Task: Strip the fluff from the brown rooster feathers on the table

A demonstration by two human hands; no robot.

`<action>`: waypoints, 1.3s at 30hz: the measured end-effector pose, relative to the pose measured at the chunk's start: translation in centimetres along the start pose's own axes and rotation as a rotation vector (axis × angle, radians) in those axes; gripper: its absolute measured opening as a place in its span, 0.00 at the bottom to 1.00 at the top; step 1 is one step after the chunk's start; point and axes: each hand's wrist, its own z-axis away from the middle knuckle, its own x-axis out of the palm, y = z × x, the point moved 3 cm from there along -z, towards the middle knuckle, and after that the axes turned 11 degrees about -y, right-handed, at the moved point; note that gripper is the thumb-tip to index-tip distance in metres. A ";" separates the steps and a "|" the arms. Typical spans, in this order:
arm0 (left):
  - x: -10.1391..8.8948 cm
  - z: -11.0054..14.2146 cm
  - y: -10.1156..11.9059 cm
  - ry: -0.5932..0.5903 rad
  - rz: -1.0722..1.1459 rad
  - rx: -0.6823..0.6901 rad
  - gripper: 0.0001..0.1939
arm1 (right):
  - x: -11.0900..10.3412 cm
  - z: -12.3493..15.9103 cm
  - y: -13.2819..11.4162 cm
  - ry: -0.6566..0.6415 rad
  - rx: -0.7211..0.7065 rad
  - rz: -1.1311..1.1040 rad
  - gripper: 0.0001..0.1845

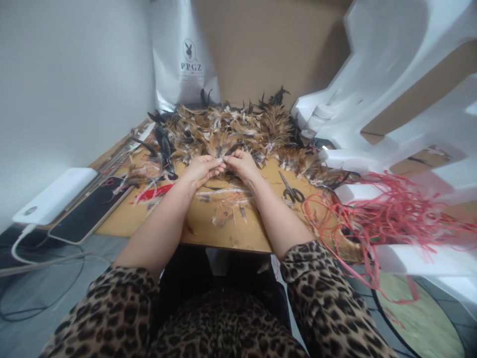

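My left hand (204, 168) and my right hand (241, 164) meet above the middle of the wooden table, thumbs and fingertips pinched close together. Between them rises a small bunch of brown feathers (220, 144), its base hidden by my fingers. Right behind spreads a big heap of brown and black feathers (238, 119). Loose feather bits and pale strips (227, 211) lie on the table just below my wrists. Black-handled scissors (291, 190) rest to the right of my right hand, touched by neither hand.
Pink-red ribbon strands (391, 214) tangle over white foam pieces (357, 194) at the right. A white power bank (55, 195) with a cable and a dark phone (87, 211) lie left. Behind stands a silvery bag (186, 54). The table's front edge (227, 247) is near my lap.
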 end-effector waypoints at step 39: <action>-0.6 -0.3 0.1 0.082 0.139 0.054 0.06 | -1.7 -0.4 1.0 0.126 0.100 -0.098 0.16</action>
